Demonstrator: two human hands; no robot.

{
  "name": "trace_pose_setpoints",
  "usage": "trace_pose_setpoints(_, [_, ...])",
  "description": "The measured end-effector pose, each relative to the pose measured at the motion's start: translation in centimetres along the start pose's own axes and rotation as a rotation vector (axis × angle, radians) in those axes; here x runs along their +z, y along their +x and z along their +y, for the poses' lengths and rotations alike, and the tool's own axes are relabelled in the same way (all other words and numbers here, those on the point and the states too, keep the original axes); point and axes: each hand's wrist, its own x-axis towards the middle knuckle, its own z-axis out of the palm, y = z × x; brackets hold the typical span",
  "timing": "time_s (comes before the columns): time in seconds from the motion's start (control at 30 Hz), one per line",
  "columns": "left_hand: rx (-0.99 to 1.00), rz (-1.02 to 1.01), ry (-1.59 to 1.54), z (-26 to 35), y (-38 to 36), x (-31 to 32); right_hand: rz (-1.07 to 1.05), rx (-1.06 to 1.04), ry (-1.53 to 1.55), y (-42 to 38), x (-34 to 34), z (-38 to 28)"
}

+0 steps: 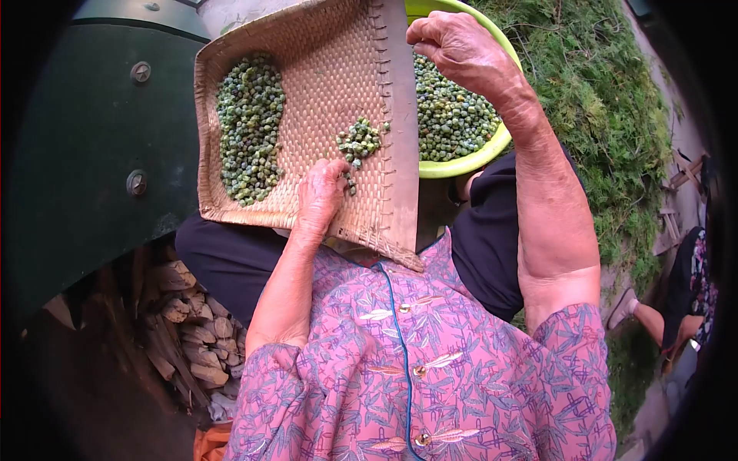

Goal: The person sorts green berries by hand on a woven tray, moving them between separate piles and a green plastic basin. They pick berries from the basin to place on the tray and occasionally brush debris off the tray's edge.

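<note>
A woven winnowing tray (319,84) rests tilted across my lap. A long heap of small round green berries (250,127) lies along its left side, and a smaller pile of green berries (359,140) is near its flat right edge. My left hand (319,196) is over the woven surface, fingertips pinched together just below the small pile, beside a few loose berries. Raised over the yellow-green basin (461,167), my right hand (465,58) has its fingers curled closed. What either hand holds, if anything, is hidden. More green berries (453,115) fill the basin.
Cut green foliage (592,115) covers the ground to the right. A dark green metal surface (92,131) stands at left, with split firewood (200,338) below it. Another person's leg and shoe (626,307) show at the right edge.
</note>
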Motion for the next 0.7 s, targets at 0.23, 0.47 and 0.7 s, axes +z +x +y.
trace_pose_setpoints(0.23, [-0.123, -0.017, 0.038, 0.0, 0.3, -0.1, -0.01, 0.016, -0.045, -0.1, -0.6, -0.6])
trace_pose_setpoints(0.47, [-0.105, -0.182, -1.094, 6.0, 1.5, -4.9, 0.013, -0.008, -0.034, -0.1, -0.1, -0.2])
trace_pose_setpoints(0.7, [-0.11, -0.139, -0.084, 0.8, -0.2, -1.2, 0.062, 0.023, -0.055, -1.1, -1.2, -1.7])
